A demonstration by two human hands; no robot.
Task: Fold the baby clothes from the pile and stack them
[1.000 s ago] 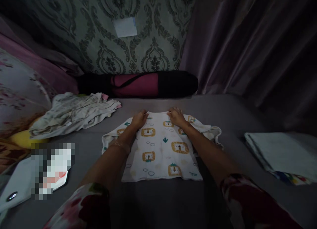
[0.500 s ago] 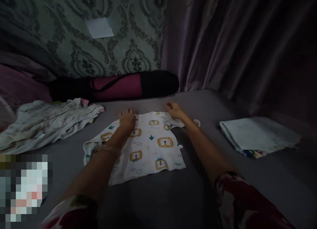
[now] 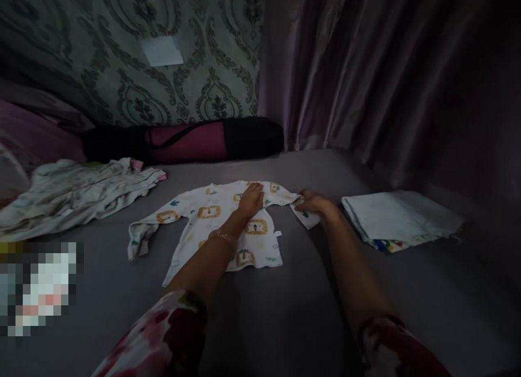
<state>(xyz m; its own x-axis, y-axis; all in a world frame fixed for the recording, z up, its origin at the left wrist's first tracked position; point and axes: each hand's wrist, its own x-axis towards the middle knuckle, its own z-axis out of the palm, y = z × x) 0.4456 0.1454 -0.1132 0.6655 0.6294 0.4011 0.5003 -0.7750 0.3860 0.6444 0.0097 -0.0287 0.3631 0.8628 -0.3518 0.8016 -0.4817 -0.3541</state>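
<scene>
A small white long-sleeved shirt (image 3: 209,213) printed with orange lion faces and green leaves lies spread on the grey bed sheet (image 3: 285,317). My left hand (image 3: 251,199) rests flat on its upper right part, fingers stretched forward. At the right, my right hand (image 3: 312,202) pinches the sleeve near its bend, and the cuff end hangs down below the fingers. The left sleeve lies bent, with its cuff pointing toward me. My left forearm covers part of the shirt's front and lower edge.
Rumpled light clothes (image 3: 89,192) lie at the left. Folded pale cloths (image 3: 401,217) are stacked at the right. A long black and maroon bag (image 3: 187,142) lies along the patterned wall, beside purple curtains (image 3: 317,67). A blurred-out patch covers the lower left.
My left hand has moved right across the shirt. My right hand has moved right and down and taken hold of the right sleeve, now drawn outward. The view has shifted slightly.
</scene>
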